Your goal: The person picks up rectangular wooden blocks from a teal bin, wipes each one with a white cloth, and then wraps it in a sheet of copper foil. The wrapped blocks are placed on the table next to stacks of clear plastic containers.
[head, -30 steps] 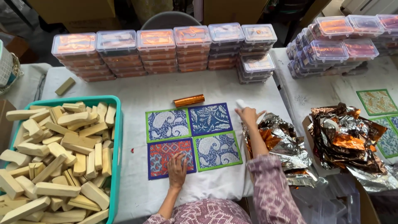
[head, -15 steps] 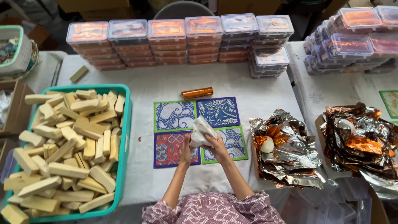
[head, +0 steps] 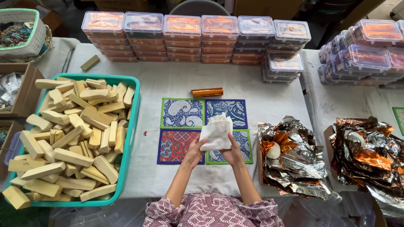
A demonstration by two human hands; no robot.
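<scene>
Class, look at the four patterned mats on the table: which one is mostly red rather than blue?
The near-left mat, beside the left hand. It is red-orange with a blue border; the other three have blue centres.

1. We have one view only, from a camera worn on the person's head, so no second view shares the scene.
2. It looks steeply down and forward over the white table [head: 252,90], from the person's edge.
3. It sits fairly near: the forearms enter at the bottom middle.
4. Beyond the table's far edge, stacked lidded containers [head: 185,38] line the top.
</scene>
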